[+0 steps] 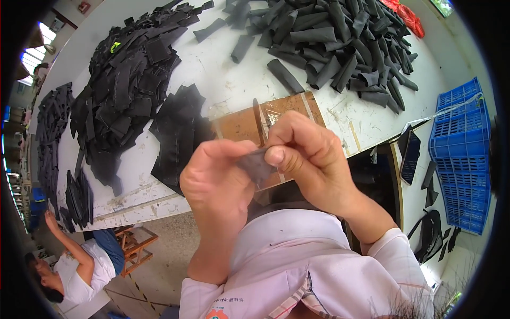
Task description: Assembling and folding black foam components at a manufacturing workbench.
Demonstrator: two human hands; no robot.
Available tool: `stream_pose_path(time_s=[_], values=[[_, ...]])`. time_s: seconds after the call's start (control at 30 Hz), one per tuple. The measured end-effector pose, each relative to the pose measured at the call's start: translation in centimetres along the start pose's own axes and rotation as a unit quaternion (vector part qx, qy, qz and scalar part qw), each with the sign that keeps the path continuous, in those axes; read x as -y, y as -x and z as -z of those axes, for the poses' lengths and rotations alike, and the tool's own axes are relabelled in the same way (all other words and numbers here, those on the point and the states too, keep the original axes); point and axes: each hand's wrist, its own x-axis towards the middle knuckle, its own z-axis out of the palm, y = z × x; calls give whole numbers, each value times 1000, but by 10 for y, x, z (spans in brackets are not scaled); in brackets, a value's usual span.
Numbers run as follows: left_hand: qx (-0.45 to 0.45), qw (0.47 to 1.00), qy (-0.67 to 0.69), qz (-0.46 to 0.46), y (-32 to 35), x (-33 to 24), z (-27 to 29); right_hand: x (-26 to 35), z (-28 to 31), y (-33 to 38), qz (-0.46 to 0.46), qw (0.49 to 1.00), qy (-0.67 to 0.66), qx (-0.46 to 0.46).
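A small dark grey fabric piece (256, 169) is stretched between my two hands, above the table's near edge. My right hand (319, 162) pinches its upper right corner between thumb and bent forefinger. My left hand (218, 183) holds its left side, slightly blurred, with thumb and forefinger closed at the top edge. Just beyond the hands, a brown wooden board (234, 123) lies on the table with clear tape across it. From this board a thin upright blade-like piece (259, 119) sticks up. Left of the board lies a stack of flat black fabric pieces (178, 135).
A large heap of black fabric pieces (127, 85) covers the white table's (223, 80) left side. Dark grey fabric tubes (329, 45) are piled at the far right. A blue plastic crate (461, 154) stands right. Another person (87, 263) sits at lower left near a wooden stool (137, 247).
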Motion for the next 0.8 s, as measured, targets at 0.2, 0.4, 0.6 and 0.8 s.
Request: stream_pose_path(time_s=[0.2,0.4,0.6,0.8], values=[[317,824,413,223,-43,-27,-2,29,22,-52,-77,968,-214,104],[-14,809,509,295,-59,20,29,-47,15,-47,-315,875,-341,134],[-11,945,243,219,-46,23,27,-66,11,-43,-300,862,-374,165],[93,990,-104,-30,-28,13,5,-68,11,-48,-220,890,-326,231]])
